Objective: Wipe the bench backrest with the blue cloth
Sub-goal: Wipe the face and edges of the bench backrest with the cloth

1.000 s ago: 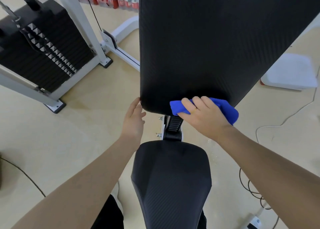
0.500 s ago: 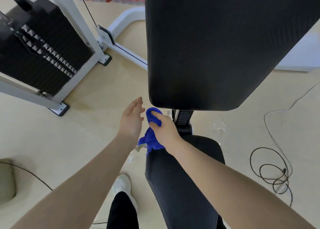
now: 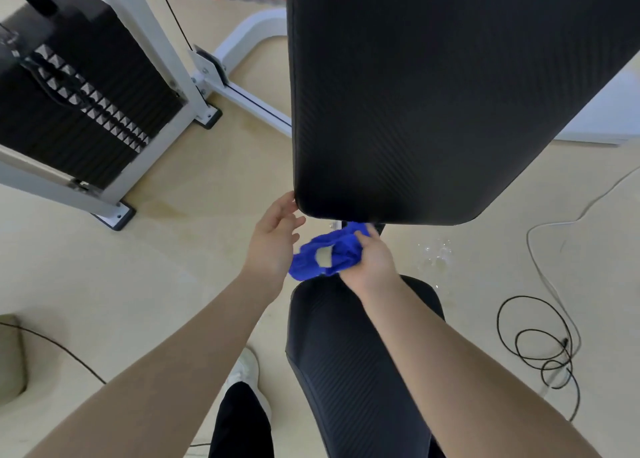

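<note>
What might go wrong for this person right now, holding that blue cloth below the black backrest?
1. The blue cloth is bunched loosely in the right hand, below the backrest and touching no pad; part hangs free and could slip out.
2. Water droplets lie on the floor beside the seat; a step there could slide.
3. A coiled black cable lies on the floor to the right, a possible trip hazard.
</note>
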### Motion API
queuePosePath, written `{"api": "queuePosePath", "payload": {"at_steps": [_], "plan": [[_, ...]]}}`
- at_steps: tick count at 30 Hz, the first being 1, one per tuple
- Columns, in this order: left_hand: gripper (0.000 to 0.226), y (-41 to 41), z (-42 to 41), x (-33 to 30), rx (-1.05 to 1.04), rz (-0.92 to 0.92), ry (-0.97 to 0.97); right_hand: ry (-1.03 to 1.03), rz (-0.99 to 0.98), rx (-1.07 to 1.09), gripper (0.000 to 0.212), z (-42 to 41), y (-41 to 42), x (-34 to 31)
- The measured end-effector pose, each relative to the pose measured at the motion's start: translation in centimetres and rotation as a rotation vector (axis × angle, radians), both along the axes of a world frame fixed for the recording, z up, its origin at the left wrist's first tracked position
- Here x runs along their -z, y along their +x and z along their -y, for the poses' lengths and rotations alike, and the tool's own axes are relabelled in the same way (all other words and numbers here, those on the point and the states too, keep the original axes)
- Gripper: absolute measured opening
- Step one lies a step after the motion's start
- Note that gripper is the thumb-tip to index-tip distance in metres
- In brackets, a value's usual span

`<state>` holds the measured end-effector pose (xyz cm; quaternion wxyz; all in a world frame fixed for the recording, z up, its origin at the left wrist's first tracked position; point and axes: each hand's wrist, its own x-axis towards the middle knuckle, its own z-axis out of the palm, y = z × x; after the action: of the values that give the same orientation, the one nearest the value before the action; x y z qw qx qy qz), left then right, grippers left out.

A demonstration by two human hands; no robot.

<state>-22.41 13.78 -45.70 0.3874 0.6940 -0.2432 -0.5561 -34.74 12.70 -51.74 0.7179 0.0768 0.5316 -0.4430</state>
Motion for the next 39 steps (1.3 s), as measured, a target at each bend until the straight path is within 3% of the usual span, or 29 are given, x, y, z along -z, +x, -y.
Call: {"api": "queuePosePath", "payload": {"at_steps": [3,7,12,20,25,28,30,32,34,39], "plan": [[0.039,-0.3,0.4,0.1,-0.033,0.014,0.002,-0.020,-0.142,0.019,0.026,0.7,-3.8,0.6],[0.043,-0.2,0.1,0.3,-0.007,0.003,0.009,-0.012,0.046,0.036,0.034,0.5,-1.5,0.8],[0.044,-0.5,-0.5,0.3,-0.027,-0.029,0.033,0.029,0.046,-0.040,0.041,1.6,2.6,0.7],[0.053,-3.8,-0.9,0.5,-0.017,0.014,0.140,0.120,-0.037,0.210,0.027,2.8,-7.6,-0.2],[0.054,-6.8,-0.3,0.7,-0.020,0.082,0.179,0.101,-0.101,0.115,0.011,2.5,-12.9,-1.2],[0.050,-7.3,0.2,0.7,0.010,0.167,0.259,0.077,-0.324,0.074,0.029,2.8,-14.1,-3.1],[0.047,-7.3,0.5,0.1,0.120,0.271,0.370,-0.061,-0.537,0.010,0.047,3.4,-14.6,-5.6],[0.033,-7.5,0.9,-1.1,0.253,0.313,0.430,-0.196,-0.695,-0.082,0.051,4.6,-15.1,-8.7],[0.011,-8.3,1.7,-3.4,0.355,0.351,0.347,-0.292,-0.773,-0.119,0.051,6.4,-15.7,-12.1],[0.024,-11.8,4.4,-10.4,0.576,0.486,-0.021,-0.460,-0.728,-0.135,0.048,8.4,-17.0,-17.2]]}}
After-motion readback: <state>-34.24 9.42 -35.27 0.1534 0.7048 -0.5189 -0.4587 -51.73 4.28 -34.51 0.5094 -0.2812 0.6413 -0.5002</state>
